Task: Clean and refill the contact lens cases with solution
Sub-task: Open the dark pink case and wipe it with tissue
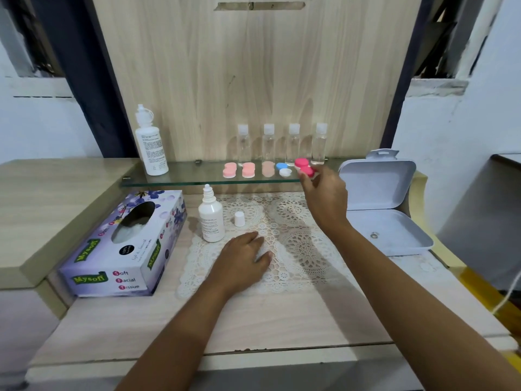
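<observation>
Five lens cases: all at the glass shelf (197,173); four lie in a row on it, the fifth is in the right hand (324,198).
Row on shelf, left to right: pale pink case (229,170), second pale pink case (248,170), peach case (267,169), blue-and-white case (283,169). All lids on.
Hot pink case (304,167): at the shelf's right end, just right of the blue-and-white case. Can't tell if it touches the glass.
Right hand: reaching up to the shelf, fingertips pinching the hot pink case.
Left hand (242,261): below the shelf, palm down, fingers relaxed, flat on the lace mat (296,249). Holds nothing.
Small white bottle (211,218): upright below the shelf, on the mat's left edge, nozzle bare. Label print too small to read.
White cap (239,219): standing on the mat just right of the small bottle, apart from it.
Large white bottle (149,145): upright on the shelf's left end. Text block on it, unreadable.
Four clear bottles (268,143): in a row at the back of the shelf, behind the cases, white caps on, no labels visible.
Tissue box (124,249): below the shelf's left end, on the table (282,320). Reads "Mysoft" and "Soft Facial Tissue"; tissue shows in the slot.
White plastic box (386,204): right of the shelf, lid open and standing up.
</observation>
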A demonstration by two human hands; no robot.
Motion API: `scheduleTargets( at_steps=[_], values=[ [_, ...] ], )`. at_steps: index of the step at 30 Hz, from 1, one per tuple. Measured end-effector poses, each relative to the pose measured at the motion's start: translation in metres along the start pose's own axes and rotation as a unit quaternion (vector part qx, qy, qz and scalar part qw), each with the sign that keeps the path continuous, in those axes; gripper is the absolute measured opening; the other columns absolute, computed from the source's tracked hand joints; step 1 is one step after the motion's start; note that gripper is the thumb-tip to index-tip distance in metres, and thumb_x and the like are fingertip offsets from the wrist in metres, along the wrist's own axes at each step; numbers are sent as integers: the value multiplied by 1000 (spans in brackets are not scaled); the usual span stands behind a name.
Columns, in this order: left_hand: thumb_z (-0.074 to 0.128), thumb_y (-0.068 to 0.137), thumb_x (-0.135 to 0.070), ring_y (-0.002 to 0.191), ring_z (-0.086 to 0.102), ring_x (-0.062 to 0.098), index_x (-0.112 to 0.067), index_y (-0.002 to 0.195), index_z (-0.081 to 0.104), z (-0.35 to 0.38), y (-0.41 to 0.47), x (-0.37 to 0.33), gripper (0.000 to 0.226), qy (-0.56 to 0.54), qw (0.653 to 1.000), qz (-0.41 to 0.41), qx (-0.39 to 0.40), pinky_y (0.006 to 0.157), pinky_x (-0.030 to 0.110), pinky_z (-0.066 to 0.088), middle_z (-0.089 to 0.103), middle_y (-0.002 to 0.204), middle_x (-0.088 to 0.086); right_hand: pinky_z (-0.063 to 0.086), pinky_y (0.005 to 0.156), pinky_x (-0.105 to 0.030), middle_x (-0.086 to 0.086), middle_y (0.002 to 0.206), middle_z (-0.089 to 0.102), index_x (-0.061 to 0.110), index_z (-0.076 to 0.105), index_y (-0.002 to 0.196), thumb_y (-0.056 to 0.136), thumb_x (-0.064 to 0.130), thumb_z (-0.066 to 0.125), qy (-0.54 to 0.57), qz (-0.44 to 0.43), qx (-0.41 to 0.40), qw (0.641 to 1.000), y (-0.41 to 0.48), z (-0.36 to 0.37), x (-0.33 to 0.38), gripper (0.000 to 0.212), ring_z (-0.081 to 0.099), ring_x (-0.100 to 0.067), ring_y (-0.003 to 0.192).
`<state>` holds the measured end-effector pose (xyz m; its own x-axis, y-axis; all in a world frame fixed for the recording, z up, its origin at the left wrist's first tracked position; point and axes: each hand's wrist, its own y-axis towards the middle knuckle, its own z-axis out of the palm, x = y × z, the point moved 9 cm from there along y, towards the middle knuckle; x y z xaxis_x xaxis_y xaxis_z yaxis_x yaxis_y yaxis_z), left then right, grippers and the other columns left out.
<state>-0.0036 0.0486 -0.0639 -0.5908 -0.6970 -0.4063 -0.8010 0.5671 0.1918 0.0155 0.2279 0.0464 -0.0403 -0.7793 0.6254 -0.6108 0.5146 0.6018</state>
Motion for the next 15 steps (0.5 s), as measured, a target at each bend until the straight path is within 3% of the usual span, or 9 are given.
scheduleTargets(
  at_steps=[5, 7, 11, 13, 15],
  values=[
    [46, 96, -35, 134, 34, 14, -13, 139, 43, -4, 1, 3, 48, -56, 998, -13, -10, 107, 22, 24, 39, 146, 1, 40, 68, -14, 1, 95, 56, 16, 65, 107, 87, 36, 61, 89, -64, 119, 987, -43, 9, 1, 28, 51, -1, 75],
    [47, 96, -32, 131, 38, 15, -13, 138, 43, -7, 0, 5, 47, -85, 996, -25, -22, 103, 20, 27, 43, 143, 2, 43, 74, -17, 4, 95, 57, 18, 65, 108, 86, 35, 62, 87, -74, 169, 979, -61, 14, -2, 28, 54, -2, 80],
    [53, 93, -23, 125, 44, 15, -17, 139, 42, -12, -1, 6, 48, -128, 990, -31, -41, 94, 18, 30, 49, 135, 2, 36, 71, -3, 4, 94, 57, 12, 66, 111, 85, 25, 65, 93, -64, 227, 967, -86, 23, -9, 29, 55, -6, 83],
    [55, 89, -19, 126, 44, 15, -18, 140, 41, -12, -2, 6, 52, -144, 988, -29, -38, 101, 22, 31, 48, 136, 2, 35, 72, -2, 4, 94, 57, 13, 67, 110, 84, 21, 65, 81, -62, 240, 965, -93, 27, -12, 27, 56, -9, 87],
    [55, 85, -30, 126, 45, 15, -17, 137, 44, -11, -2, 5, 55, -151, 988, -23, -35, 105, 28, 33, 49, 135, 2, 38, 76, -8, 1, 96, 60, 13, 67, 109, 83, 19, 65, 75, -68, 259, 961, -98, 32, -14, 27, 56, -10, 90]
  ],
)
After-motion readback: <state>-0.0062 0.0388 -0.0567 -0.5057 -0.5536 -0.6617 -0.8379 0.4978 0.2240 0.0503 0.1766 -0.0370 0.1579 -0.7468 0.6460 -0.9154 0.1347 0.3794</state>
